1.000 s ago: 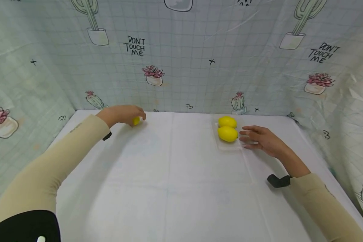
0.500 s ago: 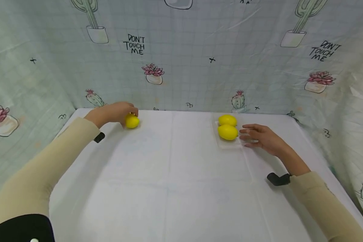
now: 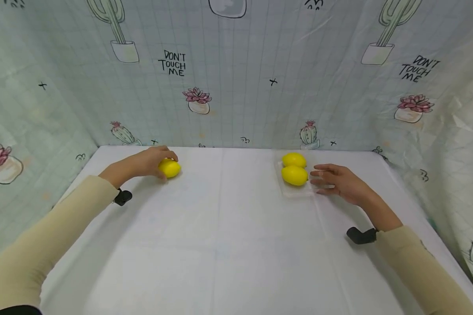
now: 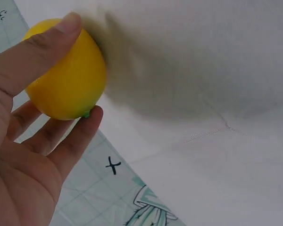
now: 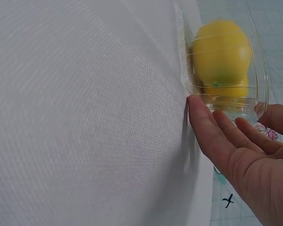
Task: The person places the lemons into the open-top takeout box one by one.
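Observation:
At the back left of the table, my left hand (image 3: 147, 162) grips a yellow lemon (image 3: 170, 168). Up close in the left wrist view, the thumb lies across this lemon (image 4: 75, 80) and the fingers reach along its other side, near the green tip. A clear plastic container (image 3: 293, 191) stands at the back right with two lemons in it, a nearer one (image 3: 294, 175) and a farther one (image 3: 294, 159). My right hand (image 3: 340, 183) is at the container's right end, fingers extended and spread. The right wrist view has its fingertips right at the container's wall (image 5: 226, 102).
A white cloth (image 3: 220, 245) covers the table, with faint creases across it. Close behind the table's back edge hangs a curtain (image 3: 236, 87) printed with cacti and lettering, and it continues along both sides.
My left hand has drawn left and nearer to me with its lemon, which shows more fully now. The right hand, the container and its two lemons have stayed in place.

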Available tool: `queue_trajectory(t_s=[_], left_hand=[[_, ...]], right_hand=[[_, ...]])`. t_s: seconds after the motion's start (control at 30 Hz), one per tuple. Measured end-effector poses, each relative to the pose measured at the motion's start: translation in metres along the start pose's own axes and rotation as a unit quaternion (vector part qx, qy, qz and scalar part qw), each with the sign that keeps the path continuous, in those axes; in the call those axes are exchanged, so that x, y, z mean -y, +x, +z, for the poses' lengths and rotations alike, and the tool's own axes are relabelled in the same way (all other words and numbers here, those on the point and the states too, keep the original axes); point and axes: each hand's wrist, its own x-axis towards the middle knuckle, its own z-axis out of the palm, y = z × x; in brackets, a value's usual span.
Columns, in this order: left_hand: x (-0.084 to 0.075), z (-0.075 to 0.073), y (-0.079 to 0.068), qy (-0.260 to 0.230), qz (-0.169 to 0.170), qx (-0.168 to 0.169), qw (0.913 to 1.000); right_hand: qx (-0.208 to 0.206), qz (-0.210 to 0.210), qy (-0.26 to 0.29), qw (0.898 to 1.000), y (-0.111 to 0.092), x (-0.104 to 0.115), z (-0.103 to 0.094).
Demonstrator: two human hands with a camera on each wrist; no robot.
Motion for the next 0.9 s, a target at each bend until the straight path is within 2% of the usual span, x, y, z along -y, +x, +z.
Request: queue_trajectory(t_s=[0.27, 0.4, 0.6, 0.8, 0.9], left_hand=[[-0.015, -0.009, -0.030, -0.001, 0.038, 0.019, 0.9991], [-0.018, -0.012, -0.039, -0.002, 0.047, 0.028, 0.9985], [-0.016, -0.010, -0.038, -0.002, 0.046, 0.031, 0.9985], [-0.015, -0.002, -0.030, -0.006, 0.045, 0.054, 0.9975], [-0.017, 0.006, -0.028, 0.001, 0.047, 0.036, 0.9983]], right_hand=[[0.004, -0.001, 0.003, 1.000, 0.001, 0.001, -0.001], [0.005, 0.008, 0.005, 1.000, -0.001, 0.002, 0.000], [-0.002, 0.005, -0.007, 1.000, 0.001, 0.007, 0.001], [0.001, 0.004, 0.007, 1.000, 0.000, 0.008, 0.000], [0.001, 0.012, 0.011, 1.000, -0.001, 0.005, 0.000]])
